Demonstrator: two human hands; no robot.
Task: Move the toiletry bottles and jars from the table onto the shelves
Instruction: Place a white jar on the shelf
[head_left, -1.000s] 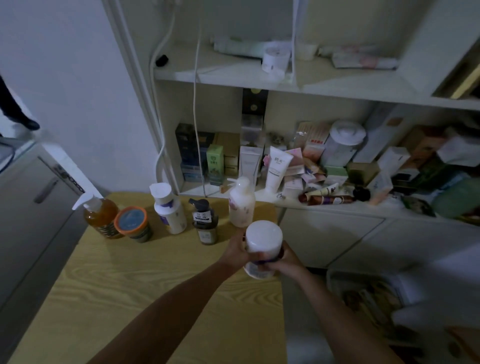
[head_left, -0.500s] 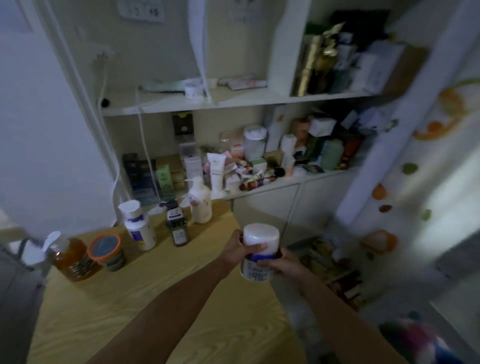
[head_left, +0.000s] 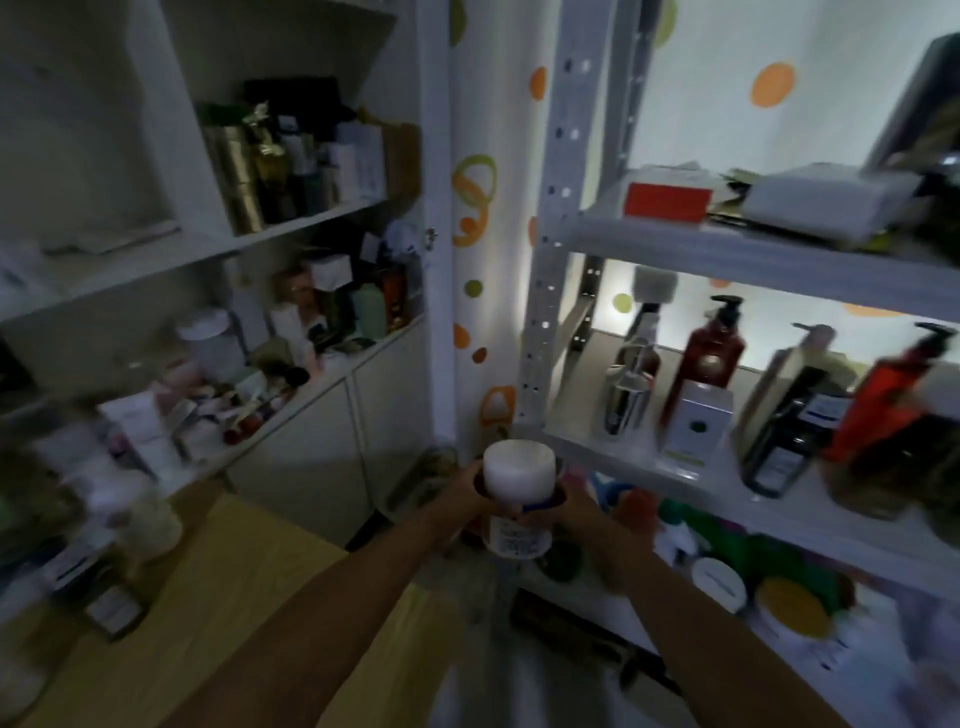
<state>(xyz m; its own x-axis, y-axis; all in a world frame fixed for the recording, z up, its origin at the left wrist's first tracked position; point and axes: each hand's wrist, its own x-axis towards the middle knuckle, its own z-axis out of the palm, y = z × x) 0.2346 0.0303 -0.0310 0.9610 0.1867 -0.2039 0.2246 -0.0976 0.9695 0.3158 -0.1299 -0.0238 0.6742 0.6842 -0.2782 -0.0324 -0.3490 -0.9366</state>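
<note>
- Jar w/ white lid (head_left: 519, 467) was held in the air, off the worktop (head_left: 234, 597), just in front of the metal rack's middle shelf (head_left: 587, 415), near its left corner.
- Left hand (head_left: 462, 486) and right hand (head_left: 587, 514) were both clamped on it, fingers curled round its sides under the lid; no hand free.
- Prob. step: carrying it over to set down.
- Risk 1: shelf crowded. White box (head_left: 698, 421) sat at the front edge, w/ silver bottle (head_left: 631, 384) and dark-red pump bottle (head_left: 711, 358) just behind; a jar pushed in could tip them.
- Risk 2: the only gap seemed to be at the left end, beside the upright post (head_left: 550, 260); clipping the post or shelf lip could jolt the jar loose.
- Dim, blurred view: clearance couldn't be judged.
</note>
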